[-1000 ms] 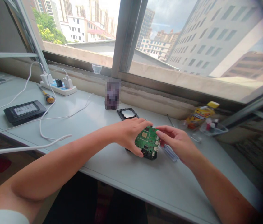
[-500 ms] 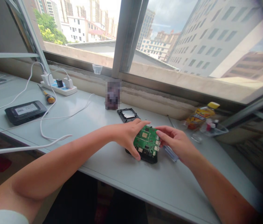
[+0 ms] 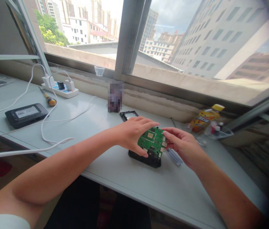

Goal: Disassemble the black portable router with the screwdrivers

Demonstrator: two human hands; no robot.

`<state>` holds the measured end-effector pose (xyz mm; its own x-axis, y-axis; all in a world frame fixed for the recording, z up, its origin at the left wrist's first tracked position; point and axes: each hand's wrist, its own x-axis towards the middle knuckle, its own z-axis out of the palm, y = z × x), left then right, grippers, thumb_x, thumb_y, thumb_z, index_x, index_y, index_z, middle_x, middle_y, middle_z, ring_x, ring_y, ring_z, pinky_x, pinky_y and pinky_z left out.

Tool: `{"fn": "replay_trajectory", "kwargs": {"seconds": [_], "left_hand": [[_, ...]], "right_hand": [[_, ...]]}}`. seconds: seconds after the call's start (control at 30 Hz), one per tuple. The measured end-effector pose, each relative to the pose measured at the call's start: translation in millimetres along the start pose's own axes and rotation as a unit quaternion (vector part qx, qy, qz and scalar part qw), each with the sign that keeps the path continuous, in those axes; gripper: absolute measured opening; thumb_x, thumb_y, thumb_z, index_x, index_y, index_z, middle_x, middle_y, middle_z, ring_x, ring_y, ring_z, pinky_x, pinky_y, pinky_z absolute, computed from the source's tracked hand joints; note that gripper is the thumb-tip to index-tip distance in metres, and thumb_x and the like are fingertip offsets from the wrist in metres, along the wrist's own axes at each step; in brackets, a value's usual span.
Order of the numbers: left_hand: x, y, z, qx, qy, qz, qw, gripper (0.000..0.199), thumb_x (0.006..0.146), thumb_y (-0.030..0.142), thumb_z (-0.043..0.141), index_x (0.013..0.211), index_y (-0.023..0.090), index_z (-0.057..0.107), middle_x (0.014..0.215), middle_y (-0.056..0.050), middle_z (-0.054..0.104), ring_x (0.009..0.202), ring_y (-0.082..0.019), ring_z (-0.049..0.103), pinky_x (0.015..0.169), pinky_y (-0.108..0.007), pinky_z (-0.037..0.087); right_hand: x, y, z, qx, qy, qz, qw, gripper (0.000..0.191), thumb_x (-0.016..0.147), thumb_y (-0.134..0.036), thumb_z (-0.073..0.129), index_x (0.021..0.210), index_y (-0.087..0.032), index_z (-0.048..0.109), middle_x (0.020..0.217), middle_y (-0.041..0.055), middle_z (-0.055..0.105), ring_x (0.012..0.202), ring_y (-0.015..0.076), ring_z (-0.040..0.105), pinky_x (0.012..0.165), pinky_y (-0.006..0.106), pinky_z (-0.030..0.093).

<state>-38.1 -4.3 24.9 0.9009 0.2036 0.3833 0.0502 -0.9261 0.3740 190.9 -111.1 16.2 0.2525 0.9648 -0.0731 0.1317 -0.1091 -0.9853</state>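
Note:
A green circuit board (image 3: 152,138) with white ports along its edges is tilted above a black plastic case (image 3: 146,160) on the table. My left hand (image 3: 134,133) grips the board's left side, thumb at the near edge and fingers across the far edge. At the right edge, my right hand (image 3: 179,141) pinches the board between thumb and fingers. Partly behind my left hand lies a black frame-like cover (image 3: 124,116). Clear, bluish thin sticks (image 3: 174,157) rest on the table under my right hand.
On the left are a black device with a label (image 3: 27,114), a screwdriver (image 3: 50,99), white cables (image 3: 45,130) and a power strip (image 3: 63,90). A yellow-capped bottle (image 3: 207,117) and a clear tray (image 3: 222,133) stand at the back right. A plastic cup (image 3: 99,71) sits on the sill.
Both hands have moved the circuit board slightly up and to the right, away from the black case, showing more of the case's near side. My left hand covers more of the black cover.

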Motion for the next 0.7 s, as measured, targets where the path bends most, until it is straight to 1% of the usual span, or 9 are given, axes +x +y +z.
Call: {"fn": "replay_trajectory", "kwargs": {"seconds": [0.07,0.17,0.3,0.47,0.57,0.7], "left_hand": [[1,0,0.5,0.011,-0.006,0.005,1.0,0.103,0.068,0.057,0.079,0.153,0.021,0.034,0.151,-0.016,0.048,0.14,-0.034,0.041,0.118,-0.051,0.03],[1,1,1.9,0.021,-0.01,0.014,1.0,0.102,0.068,0.055,0.078,0.153,0.019,0.034,0.152,-0.017,0.047,0.139,-0.034,0.043,0.117,-0.051,0.031],[2,3,3.5,0.024,-0.003,0.027,0.999,0.098,0.07,0.053,0.075,0.152,0.019,0.033,0.153,-0.016,0.047,0.138,-0.034,0.044,0.116,-0.049,0.032],[1,5,2.9,0.054,0.009,0.027,0.998,0.093,0.071,0.048,0.073,0.15,0.018,0.035,0.146,-0.016,0.051,0.129,-0.034,0.051,0.111,-0.048,0.038],[0,7,-2.4,0.074,-0.004,0.002,0.997,0.094,0.07,0.046,0.071,0.15,0.016,0.033,0.142,-0.016,0.052,0.123,-0.033,0.053,0.107,-0.047,0.041],[-3,10,-17.3,0.106,-0.045,-0.061,0.992,0.099,0.069,0.044,0.069,0.154,0.016,0.027,0.137,-0.016,0.051,0.118,-0.032,0.056,0.101,-0.045,0.045]], "right_hand": [[-1,-1,1,0.01,-0.006,0.004,1.0,0.045,0.074,-0.049,0.087,0.104,-0.018,0.074,0.089,0.0064,0.071,0.07,0.0141,0.064,0.059,0.023,0.056],[-3,-2,3,0.025,-0.013,0.008,1.0,0.044,0.074,-0.049,0.087,0.104,-0.018,0.074,0.088,0.0066,0.071,0.07,0.0149,0.065,0.059,0.024,0.057],[-4,-4,4,0.039,-0.013,0.013,0.999,0.044,0.072,-0.048,0.088,0.102,-0.019,0.074,0.086,0.006,0.071,0.069,0.0136,0.064,0.059,0.023,0.057],[-3,-4,5,0.042,-0.02,0.025,0.999,0.048,0.069,-0.05,0.09,0.102,-0.019,0.073,0.083,0.0051,0.07,0.068,0.0128,0.064,0.057,0.021,0.056],[-3,-4,4,0.034,-0.022,0.03,0.999,0.049,0.069,-0.05,0.09,0.103,-0.019,0.073,0.087,0.0052,0.07,0.068,0.0121,0.064,0.056,0.02,0.055],[-2,-4,2,0.013,-0.019,0.031,0.999,0.051,0.071,-0.052,0.088,0.106,-0.018,0.072,0.1,0.0081,0.071,0.073,0.0131,0.066,0.057,0.02,0.056]]}}
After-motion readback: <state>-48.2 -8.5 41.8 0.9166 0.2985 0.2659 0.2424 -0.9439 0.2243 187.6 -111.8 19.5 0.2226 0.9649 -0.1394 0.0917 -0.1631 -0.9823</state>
